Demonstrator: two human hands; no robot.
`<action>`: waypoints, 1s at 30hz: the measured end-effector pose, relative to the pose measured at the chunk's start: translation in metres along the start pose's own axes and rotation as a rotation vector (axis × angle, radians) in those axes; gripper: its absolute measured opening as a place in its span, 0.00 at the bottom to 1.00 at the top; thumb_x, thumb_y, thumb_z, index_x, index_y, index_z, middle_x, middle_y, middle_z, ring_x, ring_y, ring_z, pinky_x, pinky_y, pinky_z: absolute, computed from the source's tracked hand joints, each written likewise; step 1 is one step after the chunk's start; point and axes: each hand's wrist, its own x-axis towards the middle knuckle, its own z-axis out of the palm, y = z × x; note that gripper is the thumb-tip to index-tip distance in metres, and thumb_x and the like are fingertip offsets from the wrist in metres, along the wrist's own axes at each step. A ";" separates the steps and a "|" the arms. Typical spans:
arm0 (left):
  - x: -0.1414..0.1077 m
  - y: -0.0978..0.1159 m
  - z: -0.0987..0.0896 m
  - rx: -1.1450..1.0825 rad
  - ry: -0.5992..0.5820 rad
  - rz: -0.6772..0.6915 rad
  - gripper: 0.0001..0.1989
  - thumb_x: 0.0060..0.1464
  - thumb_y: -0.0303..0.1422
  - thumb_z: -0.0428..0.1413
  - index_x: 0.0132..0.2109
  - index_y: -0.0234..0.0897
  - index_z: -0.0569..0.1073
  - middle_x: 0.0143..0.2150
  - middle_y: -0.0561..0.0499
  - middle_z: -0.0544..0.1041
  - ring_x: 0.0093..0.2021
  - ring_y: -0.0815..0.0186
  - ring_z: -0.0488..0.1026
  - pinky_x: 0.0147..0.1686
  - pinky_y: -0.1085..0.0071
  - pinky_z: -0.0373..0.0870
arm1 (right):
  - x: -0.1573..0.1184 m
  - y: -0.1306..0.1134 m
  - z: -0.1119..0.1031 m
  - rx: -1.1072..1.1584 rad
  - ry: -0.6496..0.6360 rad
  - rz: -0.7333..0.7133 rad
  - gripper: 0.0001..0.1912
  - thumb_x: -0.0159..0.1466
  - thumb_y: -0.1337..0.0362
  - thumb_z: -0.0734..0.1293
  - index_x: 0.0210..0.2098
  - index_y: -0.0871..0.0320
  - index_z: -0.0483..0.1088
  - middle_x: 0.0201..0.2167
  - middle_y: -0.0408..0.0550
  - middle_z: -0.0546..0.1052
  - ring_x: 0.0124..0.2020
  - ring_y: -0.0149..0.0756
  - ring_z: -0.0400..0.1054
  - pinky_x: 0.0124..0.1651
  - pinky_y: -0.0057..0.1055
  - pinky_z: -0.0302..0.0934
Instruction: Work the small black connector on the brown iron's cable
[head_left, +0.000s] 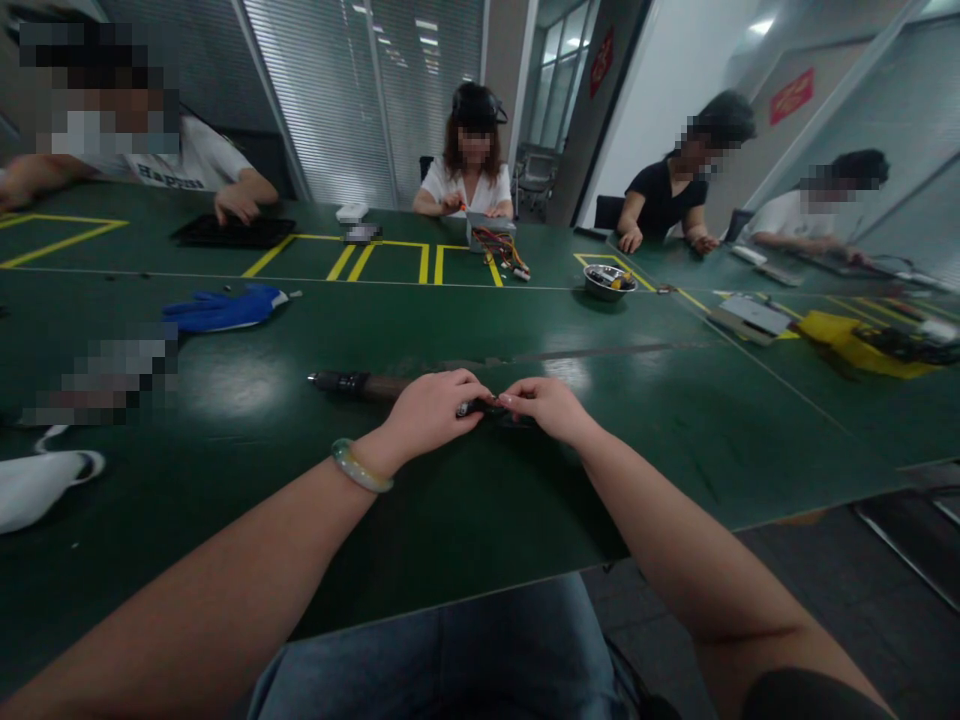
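Observation:
My left hand [435, 410], with a jade-like bracelet [361, 468] at its wrist, pinches a small black part [472, 407] just above the table. Opposite it, my right hand [553, 408] has thumb and fingertips closed together at the part's right end. The part is mostly covered by fingers, so its kind is unclear. Under the right fingers shows a dark flat piece [517, 423], partly hidden. A dark, pen-shaped electric screwdriver [349, 383] lies beyond my left hand, its tip pointing left and its rear end behind the hand.
On the green table [465, 520] lie a blue glove [225, 310], a white strapped item [45, 488], a metal bowl of small parts [609, 284] and a yellow bag [844, 340]. Across it, several people sit working; one handles a grey box with wires [487, 232].

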 end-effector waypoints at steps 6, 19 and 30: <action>0.001 0.002 -0.003 -0.023 -0.009 -0.052 0.10 0.57 0.38 0.55 0.46 0.46 0.74 0.47 0.53 0.74 0.45 0.62 0.72 0.44 0.65 0.67 | -0.005 -0.004 0.000 -0.171 0.104 -0.034 0.11 0.61 0.57 0.69 0.32 0.59 0.73 0.26 0.42 0.74 0.27 0.31 0.66 0.27 0.25 0.54; 0.000 0.004 -0.003 -0.010 0.003 -0.042 0.10 0.58 0.38 0.55 0.46 0.46 0.74 0.46 0.52 0.73 0.44 0.62 0.72 0.43 0.65 0.67 | -0.013 -0.017 0.003 -0.382 0.066 -0.079 0.04 0.63 0.64 0.67 0.32 0.57 0.72 0.25 0.41 0.72 0.27 0.30 0.64 0.28 0.26 0.50; -0.001 0.003 -0.003 -0.009 0.002 -0.035 0.10 0.58 0.39 0.55 0.46 0.46 0.74 0.46 0.52 0.73 0.44 0.62 0.71 0.43 0.65 0.66 | -0.011 -0.013 0.001 -0.278 0.004 -0.058 0.05 0.63 0.63 0.68 0.32 0.57 0.72 0.26 0.40 0.73 0.27 0.29 0.66 0.28 0.25 0.53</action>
